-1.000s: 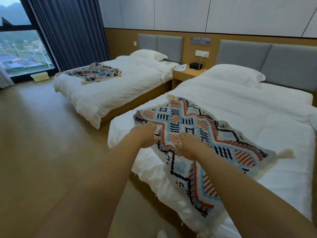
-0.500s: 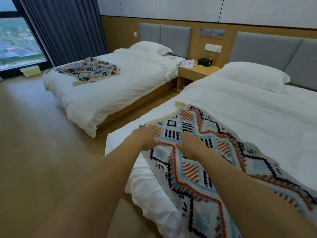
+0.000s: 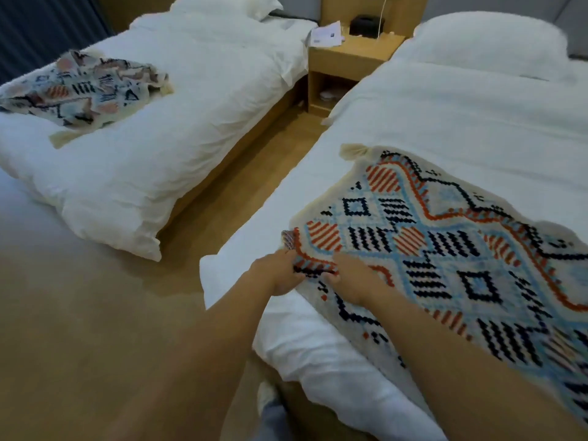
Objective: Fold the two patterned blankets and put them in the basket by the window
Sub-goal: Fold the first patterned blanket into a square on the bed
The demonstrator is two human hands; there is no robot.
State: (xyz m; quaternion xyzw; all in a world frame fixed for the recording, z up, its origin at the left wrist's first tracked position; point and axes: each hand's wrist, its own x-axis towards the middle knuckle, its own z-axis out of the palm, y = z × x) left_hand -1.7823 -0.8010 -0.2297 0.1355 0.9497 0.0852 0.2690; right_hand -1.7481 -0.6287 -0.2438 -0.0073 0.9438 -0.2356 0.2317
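Both of our hands meet at the near left corner of the blanket spread on the bed in front of us. Our left hand grips the folded-up corner, fingers curled under the cloth, and our right hand sits just beside it, fingers curled into the same edge, so a short stretch of the border is bunched up between them. This blanket lies flat across the white duvet, patterned in black, orange and pale blue diamonds, with a cream tassel at its far left corner; its right part runs out of view. A white pillow lies at the head of this bed. Across a strip of wooden floor stands the other bed, and the second blanket lies crumpled on its left end. Between the two beds, against the wall, is a wooden nightstand with a sheet of paper and a small black box on top. A dark curtain hangs at the upper left.
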